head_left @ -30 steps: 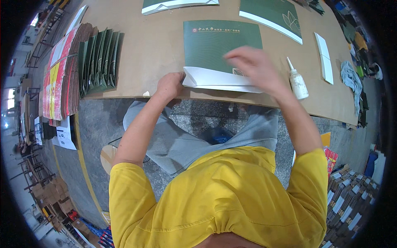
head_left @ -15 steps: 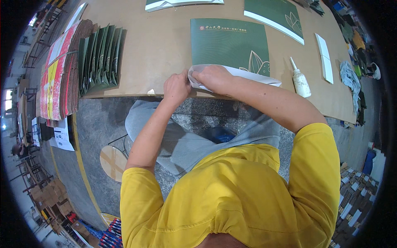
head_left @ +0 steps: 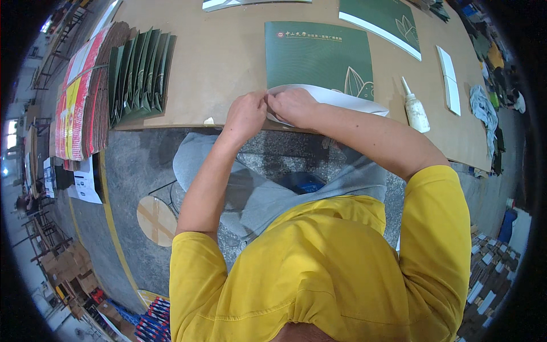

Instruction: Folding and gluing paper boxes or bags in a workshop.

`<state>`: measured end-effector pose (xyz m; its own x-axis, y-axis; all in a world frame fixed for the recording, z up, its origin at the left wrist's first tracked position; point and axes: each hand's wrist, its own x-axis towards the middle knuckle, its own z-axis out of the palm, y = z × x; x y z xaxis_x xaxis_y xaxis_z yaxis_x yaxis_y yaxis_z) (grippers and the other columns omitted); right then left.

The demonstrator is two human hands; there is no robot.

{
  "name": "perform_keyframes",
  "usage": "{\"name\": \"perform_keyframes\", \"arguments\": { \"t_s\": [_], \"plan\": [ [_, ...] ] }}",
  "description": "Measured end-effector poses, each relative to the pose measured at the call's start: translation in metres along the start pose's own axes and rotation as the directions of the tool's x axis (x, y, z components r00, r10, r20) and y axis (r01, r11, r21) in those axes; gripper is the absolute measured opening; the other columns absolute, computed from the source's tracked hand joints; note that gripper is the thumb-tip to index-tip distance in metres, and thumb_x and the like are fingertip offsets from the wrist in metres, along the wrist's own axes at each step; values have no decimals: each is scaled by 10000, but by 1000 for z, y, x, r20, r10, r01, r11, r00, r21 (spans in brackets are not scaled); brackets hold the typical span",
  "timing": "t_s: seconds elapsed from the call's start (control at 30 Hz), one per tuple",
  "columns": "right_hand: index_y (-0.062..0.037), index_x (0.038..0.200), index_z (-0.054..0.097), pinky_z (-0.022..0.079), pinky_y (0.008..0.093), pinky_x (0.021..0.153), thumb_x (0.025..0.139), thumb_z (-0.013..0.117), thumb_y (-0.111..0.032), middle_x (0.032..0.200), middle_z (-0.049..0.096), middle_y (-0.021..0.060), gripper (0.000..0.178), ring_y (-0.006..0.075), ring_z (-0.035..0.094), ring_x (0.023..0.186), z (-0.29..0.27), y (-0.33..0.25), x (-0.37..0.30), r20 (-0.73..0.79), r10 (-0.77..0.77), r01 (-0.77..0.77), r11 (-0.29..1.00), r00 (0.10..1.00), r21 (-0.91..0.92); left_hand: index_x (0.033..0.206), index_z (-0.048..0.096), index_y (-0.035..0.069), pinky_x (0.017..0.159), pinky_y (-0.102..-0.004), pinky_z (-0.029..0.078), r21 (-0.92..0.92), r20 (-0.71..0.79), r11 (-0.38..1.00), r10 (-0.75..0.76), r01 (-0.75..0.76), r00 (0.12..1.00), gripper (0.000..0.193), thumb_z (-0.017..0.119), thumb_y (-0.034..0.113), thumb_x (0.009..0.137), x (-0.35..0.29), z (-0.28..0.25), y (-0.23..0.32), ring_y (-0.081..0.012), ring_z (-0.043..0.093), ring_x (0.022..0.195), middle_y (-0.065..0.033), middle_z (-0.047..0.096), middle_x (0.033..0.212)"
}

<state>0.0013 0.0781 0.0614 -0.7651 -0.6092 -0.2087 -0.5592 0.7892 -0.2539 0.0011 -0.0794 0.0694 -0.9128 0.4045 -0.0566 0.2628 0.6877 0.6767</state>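
A flat green paper bag [head_left: 316,60] with pale gold line drawing lies at the table's front edge. Its white-lined end [head_left: 356,102] faces me and stands up in a curve from the tabletop. Both hands meet at that end's left corner. My left hand [head_left: 247,115] is closed, fingertips pinching the corner. My right hand [head_left: 293,106] is curled over the white edge just beside it, its fingers pressed together on the paper. Right of the bag is a white squeeze bottle [head_left: 417,114] with a pointed nozzle.
Green folded bags [head_left: 141,77] stand in a row at the left, beside a strapped red-and-yellow cardboard bundle [head_left: 77,102]. Another green bag [head_left: 379,20] lies at the far right, with a banded stack of white strips [head_left: 449,82] nearer. A round stool [head_left: 156,221] stands below the table.
The white end of the bag has lifted into a wider curve. My two hands have come closer together at the corner. The whole view has shifted slightly.
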Motion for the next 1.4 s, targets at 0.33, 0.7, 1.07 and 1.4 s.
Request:
{"name": "perform_keyframes", "arguments": {
  "t_s": [0.33,0.7,1.07,1.4],
  "plan": [
    [30,1007,541,517,437,669,764,561,-110,956,598,179,281,329,630,825,5,-10,-8,-15,74,-73,997,997,20,1016,580,-33,731,-513,446,32,-75,999,28,-25,997,262,464,109,828,-4,12,3,-443,577,820,-291,598,838],
    [2,986,589,503,409,737,795,537,-93,1005,569,155,220,310,581,909,2,-2,-62,-163,-71,92,988,984,123,933,552,-36,718,-522,449,235,-14,972,23,-19,1000,233,474,151,819,7,22,22,-437,589,792,-281,601,779],
    [-10,904,647,426,244,649,851,550,-145,779,593,-1,175,69,523,730,27,80,-214,-40,782,-190,201,622,961,909,558,-23,711,-524,442,320,-67,946,-27,47,997,212,453,138,821,2,16,22,-430,587,795,-263,605,791],
    [9,893,650,434,269,630,794,535,-155,720,599,46,223,124,550,687,33,86,-196,-30,767,-272,263,640,926,959,575,32,640,-444,488,-96,-115,832,536,-547,836,199,568,101,773,-35,58,114,-345,602,701,-147,587,749]
  ]
}}
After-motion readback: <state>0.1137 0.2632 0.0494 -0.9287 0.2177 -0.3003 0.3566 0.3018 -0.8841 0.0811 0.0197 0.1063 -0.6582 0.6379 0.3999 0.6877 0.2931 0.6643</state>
